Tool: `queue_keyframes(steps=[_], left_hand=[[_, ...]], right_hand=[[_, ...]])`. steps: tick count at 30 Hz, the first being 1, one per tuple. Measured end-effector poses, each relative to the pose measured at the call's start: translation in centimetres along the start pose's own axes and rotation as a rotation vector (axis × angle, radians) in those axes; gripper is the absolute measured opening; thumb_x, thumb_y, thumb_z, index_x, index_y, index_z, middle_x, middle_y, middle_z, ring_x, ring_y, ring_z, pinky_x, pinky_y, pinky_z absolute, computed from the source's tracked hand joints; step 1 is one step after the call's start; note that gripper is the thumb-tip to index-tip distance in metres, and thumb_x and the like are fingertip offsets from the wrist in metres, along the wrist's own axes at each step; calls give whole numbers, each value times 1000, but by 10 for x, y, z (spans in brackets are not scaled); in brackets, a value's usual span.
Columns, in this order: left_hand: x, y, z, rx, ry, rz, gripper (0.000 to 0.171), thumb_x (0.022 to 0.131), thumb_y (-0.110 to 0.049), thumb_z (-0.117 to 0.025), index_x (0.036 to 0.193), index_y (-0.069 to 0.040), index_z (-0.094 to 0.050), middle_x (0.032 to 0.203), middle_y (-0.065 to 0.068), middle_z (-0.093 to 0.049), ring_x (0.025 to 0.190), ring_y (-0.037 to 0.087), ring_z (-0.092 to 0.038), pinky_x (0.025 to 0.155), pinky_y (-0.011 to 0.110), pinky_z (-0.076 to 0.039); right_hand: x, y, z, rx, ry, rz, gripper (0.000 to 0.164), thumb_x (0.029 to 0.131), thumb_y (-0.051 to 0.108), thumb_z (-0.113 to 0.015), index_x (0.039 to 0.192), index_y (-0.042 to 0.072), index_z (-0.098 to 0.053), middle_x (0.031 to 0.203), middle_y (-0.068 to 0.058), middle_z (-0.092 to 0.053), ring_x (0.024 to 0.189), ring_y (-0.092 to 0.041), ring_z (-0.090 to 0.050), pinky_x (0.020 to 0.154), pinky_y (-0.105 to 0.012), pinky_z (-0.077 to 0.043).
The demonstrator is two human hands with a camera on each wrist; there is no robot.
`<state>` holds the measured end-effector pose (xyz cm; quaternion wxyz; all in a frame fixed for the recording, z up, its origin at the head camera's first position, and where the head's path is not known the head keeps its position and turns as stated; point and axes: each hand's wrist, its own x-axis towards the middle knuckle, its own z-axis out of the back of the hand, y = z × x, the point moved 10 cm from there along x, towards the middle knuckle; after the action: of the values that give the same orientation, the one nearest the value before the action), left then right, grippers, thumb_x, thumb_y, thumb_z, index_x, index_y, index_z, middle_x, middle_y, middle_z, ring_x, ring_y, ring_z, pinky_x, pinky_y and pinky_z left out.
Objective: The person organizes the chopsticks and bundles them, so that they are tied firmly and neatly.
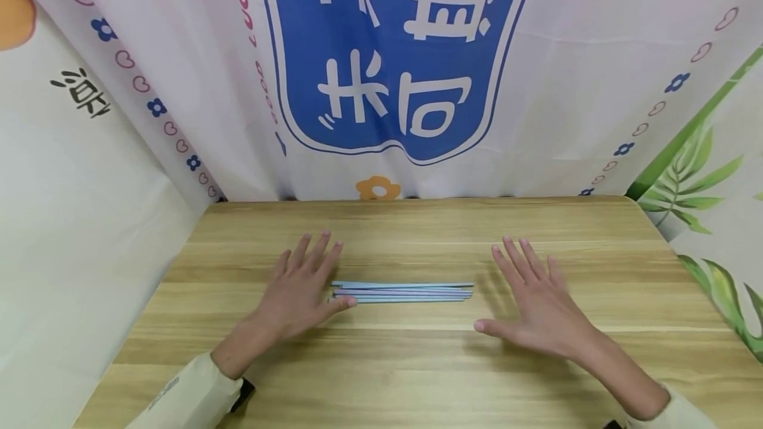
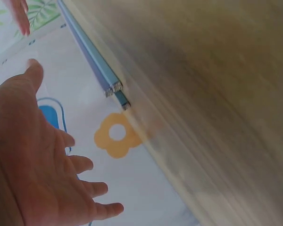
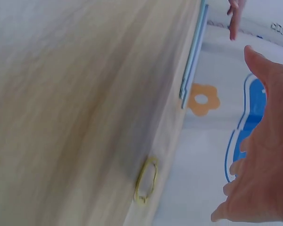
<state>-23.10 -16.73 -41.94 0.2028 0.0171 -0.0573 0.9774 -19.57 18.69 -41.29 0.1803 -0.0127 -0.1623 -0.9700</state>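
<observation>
Several thin light-blue and lilac sticks [image 1: 405, 294] lie side by side across the middle of the table. Their speckled ends show in the left wrist view. My left hand [image 1: 301, 296] is spread at the left end of the sticks, palm down. Its thumb overlaps their tips in the head view, but no finger curls round them. To the right of the sticks, my right hand [image 1: 536, 310] hovers with fingers spread and nothing in it. A thin yellow loop [image 3: 152, 160] like a rubber band lies on the table in the right wrist view; in the head view it is hidden.
The wooden table [image 1: 381, 376] reaches back to a white curtain [image 1: 566, 104] with a blue printed panel. A white cloth [image 1: 77, 217] hangs along the left side, and a leaf-printed cloth [image 1: 715, 270] borders the right edge.
</observation>
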Motion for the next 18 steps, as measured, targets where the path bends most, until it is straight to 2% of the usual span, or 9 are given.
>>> queue_keyframes(steps=[6,12,18], left_hand=[[4,-14,-6,-87,35,-59,105,96,-79,-57,174,-20,-18,182,8,-4,167,43,-7,127,74,-19],[7,-24,-4,-161,32,-130,103,97,-72,-63,174,-21,-16,182,7,-6,167,42,-12,125,75,-23],[12,-31,-5,-253,46,-202,103,99,-66,-65,174,-25,-7,182,8,-11,166,42,-17,127,71,-25]], right_hand=[[8,13,-9,26,-5,58,124,85,82,-70,174,14,-15,182,-10,-4,168,-42,-6,124,-79,-14],[17,22,-16,51,-18,106,123,87,79,-71,174,15,-12,182,-10,-4,168,-40,-7,126,-75,-19],[25,27,-24,154,19,124,122,87,76,-73,174,20,-8,183,-6,-1,169,-39,-5,126,-74,-22]])
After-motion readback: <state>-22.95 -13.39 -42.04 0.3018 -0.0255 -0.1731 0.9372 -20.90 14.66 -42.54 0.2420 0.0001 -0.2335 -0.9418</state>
